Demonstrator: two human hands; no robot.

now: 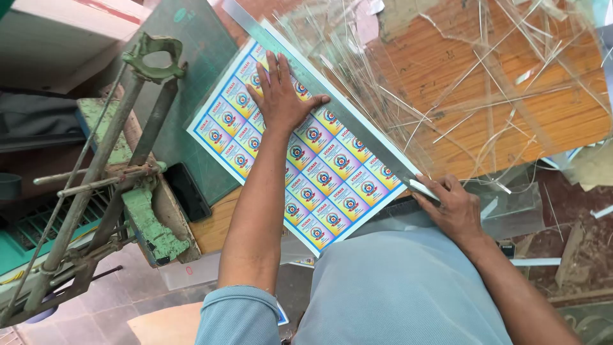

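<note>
A laminated sheet (306, 172) printed with rows of colourful square labels lies on the green bed (191, 70) of a paper cutter. My left hand (279, 96) presses flat on the sheet's far end, fingers spread. Along the sheet's right edge runs a long metal blade arm (345, 115). My right hand (450, 204) grips this arm at its near end.
Several thin clear plastic trimmings (472, 96) lie scattered over the orange wooden surface to the right. An old green metal machine (128, 191) with rods and a ring handle stands at the left. A dark flat object (186, 191) rests by the cutter's edge.
</note>
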